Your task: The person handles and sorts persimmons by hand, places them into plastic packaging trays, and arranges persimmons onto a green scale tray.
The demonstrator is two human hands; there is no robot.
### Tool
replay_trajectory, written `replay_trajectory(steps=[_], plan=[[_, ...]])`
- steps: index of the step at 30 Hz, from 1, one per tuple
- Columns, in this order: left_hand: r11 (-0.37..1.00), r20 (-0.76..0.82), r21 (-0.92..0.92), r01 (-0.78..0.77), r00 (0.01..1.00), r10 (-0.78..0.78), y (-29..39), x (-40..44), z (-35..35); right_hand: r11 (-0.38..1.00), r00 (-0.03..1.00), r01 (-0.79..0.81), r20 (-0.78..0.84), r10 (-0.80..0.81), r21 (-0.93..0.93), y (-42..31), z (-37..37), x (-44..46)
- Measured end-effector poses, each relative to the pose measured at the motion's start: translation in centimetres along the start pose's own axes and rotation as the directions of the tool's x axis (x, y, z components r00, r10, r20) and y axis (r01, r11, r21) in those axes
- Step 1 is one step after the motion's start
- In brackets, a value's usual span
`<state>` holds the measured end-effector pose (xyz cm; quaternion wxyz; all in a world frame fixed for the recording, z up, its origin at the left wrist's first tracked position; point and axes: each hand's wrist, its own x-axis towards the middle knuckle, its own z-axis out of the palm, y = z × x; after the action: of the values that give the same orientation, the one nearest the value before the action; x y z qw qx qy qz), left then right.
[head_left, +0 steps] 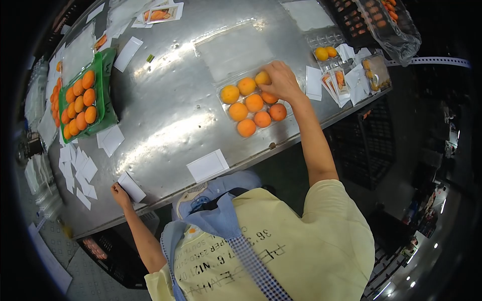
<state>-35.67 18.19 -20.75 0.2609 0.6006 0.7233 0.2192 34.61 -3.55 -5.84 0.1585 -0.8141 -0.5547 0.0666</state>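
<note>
In the head view my right hand (283,83) reaches over an open clear plastic clamshell (221,93), its fingers closed around an apricot (262,78) at the far side. Other apricots (253,103) sit in the same clamshell, spaced in rows, with one partly under my hand. The clear lid (233,52) lies folded back on the far side. Down at the near left, my left hand (120,194) rests by the table edge with fingers curled. A white card (132,187) lies right beside it; whatever the fingers hold, if anything, is hidden.
A green tray (108,75) of apricots stands at left, with scattered white cards (80,168) nearer me. One card (207,165) lies at the metal table's (170,95) front edge. Picture cards (337,83), small clamshells (375,72) and a dark crate (351,22) occupy the right.
</note>
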Motion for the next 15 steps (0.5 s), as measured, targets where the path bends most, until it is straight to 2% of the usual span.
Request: replay_trajectory(steps=[6,9,10,12,13,15], plan=[[1.000,-0.001,0.013,-0.014,1.000,0.014,0.7,-0.3,0.0,0.995,0.995,0.094,-0.036,-0.092,0.042,0.3,0.1,-0.3],[0.993,-0.002,0.116,-0.003,1.000,0.003,1.6,-0.6,-0.2,0.998,0.994,0.060,0.087,-0.059,-0.005,0.0,-0.6,0.2],[0.992,-0.007,0.128,0.001,1.000,-0.001,1.9,-0.7,-0.3,0.986,0.998,-0.030,0.057,0.021,0.165,0.1,-0.6,0.2],[0.988,-0.017,0.151,0.013,1.000,-0.010,2.5,-1.1,-0.3,0.854,0.982,-0.182,0.042,0.185,0.487,0.3,-0.6,-0.1],[0.989,-0.017,0.148,0.019,1.000,-0.017,2.7,-1.1,-0.3,0.727,0.964,-0.235,0.057,0.260,0.645,0.7,-0.7,-0.3],[0.989,-0.008,0.146,0.030,1.000,-0.029,3.1,-1.4,-0.3,0.384,0.908,-0.299,0.137,0.395,0.874,1.3,-0.7,-1.3]])
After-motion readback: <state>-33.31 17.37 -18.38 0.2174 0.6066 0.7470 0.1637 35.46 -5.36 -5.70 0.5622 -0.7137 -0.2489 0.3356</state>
